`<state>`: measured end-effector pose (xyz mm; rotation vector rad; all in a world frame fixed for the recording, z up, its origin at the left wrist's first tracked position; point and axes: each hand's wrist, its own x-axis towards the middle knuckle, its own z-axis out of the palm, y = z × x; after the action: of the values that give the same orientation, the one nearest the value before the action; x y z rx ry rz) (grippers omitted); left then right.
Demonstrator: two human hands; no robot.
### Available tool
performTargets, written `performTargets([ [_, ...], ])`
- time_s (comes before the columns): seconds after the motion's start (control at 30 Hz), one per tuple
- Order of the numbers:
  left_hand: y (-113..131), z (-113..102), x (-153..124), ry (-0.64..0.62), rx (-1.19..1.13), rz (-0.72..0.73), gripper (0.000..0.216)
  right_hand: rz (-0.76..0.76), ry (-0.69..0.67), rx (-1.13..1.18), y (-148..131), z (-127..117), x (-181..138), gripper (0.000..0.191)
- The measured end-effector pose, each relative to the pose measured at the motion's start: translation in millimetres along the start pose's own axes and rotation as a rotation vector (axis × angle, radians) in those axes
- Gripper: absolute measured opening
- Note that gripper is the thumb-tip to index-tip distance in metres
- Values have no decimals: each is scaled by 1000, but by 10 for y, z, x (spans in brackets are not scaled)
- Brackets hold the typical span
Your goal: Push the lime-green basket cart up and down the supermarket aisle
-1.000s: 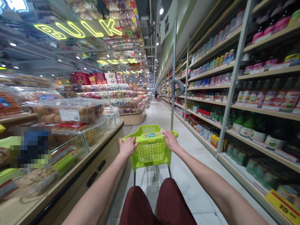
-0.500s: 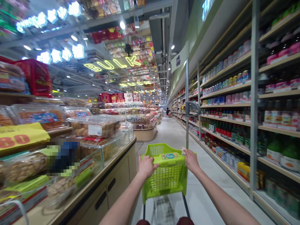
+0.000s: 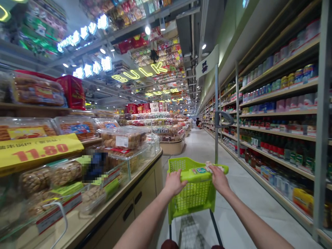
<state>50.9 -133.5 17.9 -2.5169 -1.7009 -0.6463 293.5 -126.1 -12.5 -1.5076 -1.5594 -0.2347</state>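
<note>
A lime-green shopping cart (image 3: 193, 199) stands in front of me, its handle bar running across the top of the basket. My left hand (image 3: 175, 183) is wrapped round the bar's left part, thumb pointing inward. Toward the right part of the same bar, my right hand (image 3: 220, 179) is closed over a crumpled whitish tissue (image 3: 210, 167), pressed against the handle. The bar's right end sticks out beyond that hand. Between my hands a colourful label (image 3: 198, 170) sits on the bar. My palms and the undersides of my fingers are hidden.
A counter (image 3: 141, 193) with packed baked goods and a yellow price sign (image 3: 41, 152) lines the left. On the right run tall shelves (image 3: 277, 138) of bottles and cans. A metal pole (image 3: 216, 138) rises beside the cart. Far down the aisle is a person (image 3: 197, 122).
My right hand has slid inward along the handle with the tissue, baring the bar's right end. My left hand keeps its place. The view has turned slightly left.
</note>
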Motion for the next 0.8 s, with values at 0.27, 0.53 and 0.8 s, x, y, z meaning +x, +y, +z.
performTargets([
  [0.27, 149, 68, 46, -9, 15, -39, 40, 305, 18, 547, -380, -4, 253, 54],
  [0.53, 285, 44, 0, -15, -214, 37, 56, -28, -93, -206, -176, 37, 42, 42],
  [0.8, 215, 157, 22, -102, -201, 39, 51, -207, -178, -102, -345, -18, -179, 41],
])
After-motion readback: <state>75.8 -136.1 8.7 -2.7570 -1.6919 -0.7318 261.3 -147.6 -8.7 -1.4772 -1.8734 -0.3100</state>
